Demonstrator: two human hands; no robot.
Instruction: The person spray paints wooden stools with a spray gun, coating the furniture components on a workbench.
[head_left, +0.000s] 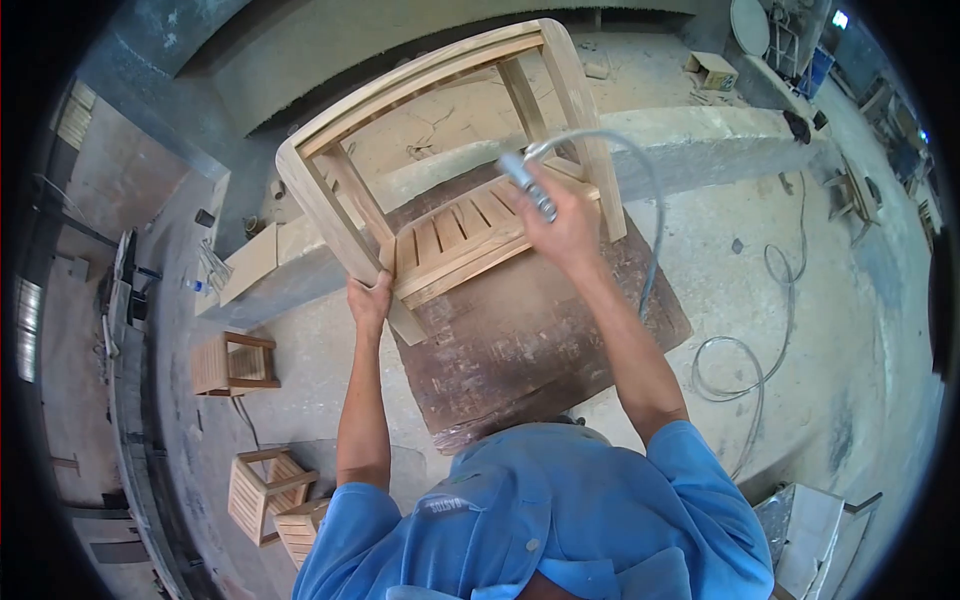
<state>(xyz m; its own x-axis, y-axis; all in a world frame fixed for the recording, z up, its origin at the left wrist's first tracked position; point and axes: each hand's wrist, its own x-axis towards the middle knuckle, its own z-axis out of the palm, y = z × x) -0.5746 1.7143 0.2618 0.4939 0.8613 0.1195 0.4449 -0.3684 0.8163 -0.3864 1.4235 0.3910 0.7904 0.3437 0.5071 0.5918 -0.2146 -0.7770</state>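
A bare wooden chair (350,215) lies tipped on a brown worn board (540,340), its slatted seat facing me. My left hand (368,300) grips the chair's frame near the seat's front corner. My right hand (562,225) is closed around a slim metal air tool (528,183), its tip over the slatted seat (460,235). A grey hose (640,170) runs from the tool, arcs to the right and drops to the floor.
The hose coils on the dusty concrete floor (740,370) at the right. Other small wooden chairs stand at the left (232,362) and lower left (268,490). A low concrete ledge (700,140) crosses behind the chair. Clutter lines the far right.
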